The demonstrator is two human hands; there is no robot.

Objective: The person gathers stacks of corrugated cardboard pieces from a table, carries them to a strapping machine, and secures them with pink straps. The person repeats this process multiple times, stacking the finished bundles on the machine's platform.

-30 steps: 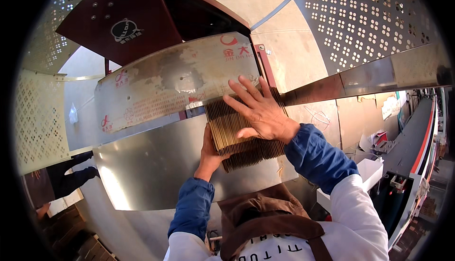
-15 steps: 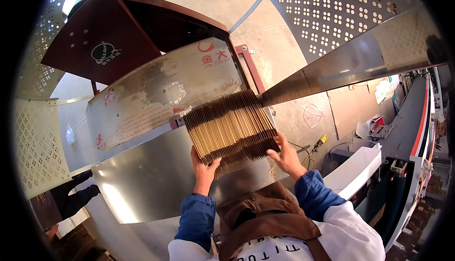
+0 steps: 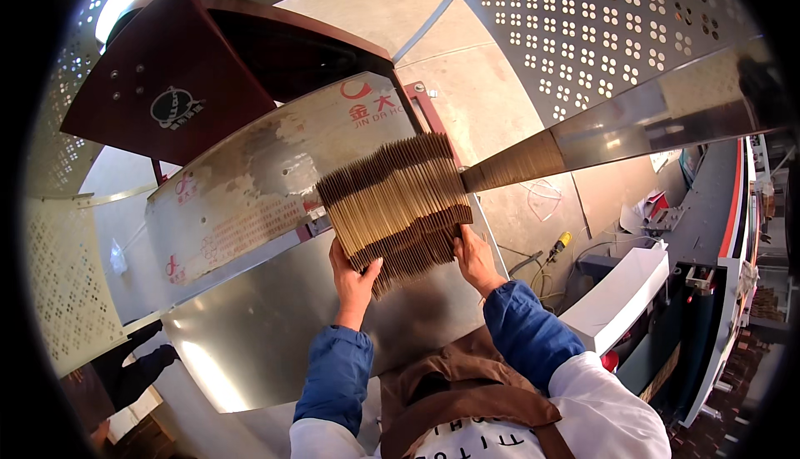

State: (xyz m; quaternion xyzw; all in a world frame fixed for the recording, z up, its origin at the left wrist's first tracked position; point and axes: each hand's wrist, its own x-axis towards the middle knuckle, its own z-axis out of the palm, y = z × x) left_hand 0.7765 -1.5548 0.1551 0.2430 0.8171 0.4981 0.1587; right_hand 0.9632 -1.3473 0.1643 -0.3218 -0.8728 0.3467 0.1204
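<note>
A block of many thin brown sheets (image 3: pixel 396 196), seemingly cardboard and packed side by side with their edges up, lies between my hands. It straddles a smooth metal tabletop (image 3: pixel 258 317) and a worn, printed board (image 3: pixel 237 200) beyond. My left hand (image 3: pixel 353 282) grips the block's near left corner, thumb on the near side and fingers along the left. At the near right corner my right hand (image 3: pixel 477 260) presses in, its fingertips partly hidden by the sheets. The underside of the block is out of sight.
A long metal bar (image 3: pixel 600 138) runs from the right to beside the block. Beyond the board rises a dark red machine cover (image 3: pixel 175 75). Perforated guards (image 3: pixel 575 25) stand around. At right are a white trough (image 3: pixel 621 296) and a conveyor (image 3: pixel 692 217). Another person (image 3: pixel 137 367) is at lower left.
My right hand has moved left and inward against the near right corner, its fingers closer together. The block's right side looks more compressed and evened. My left hand keeps its corner.
</note>
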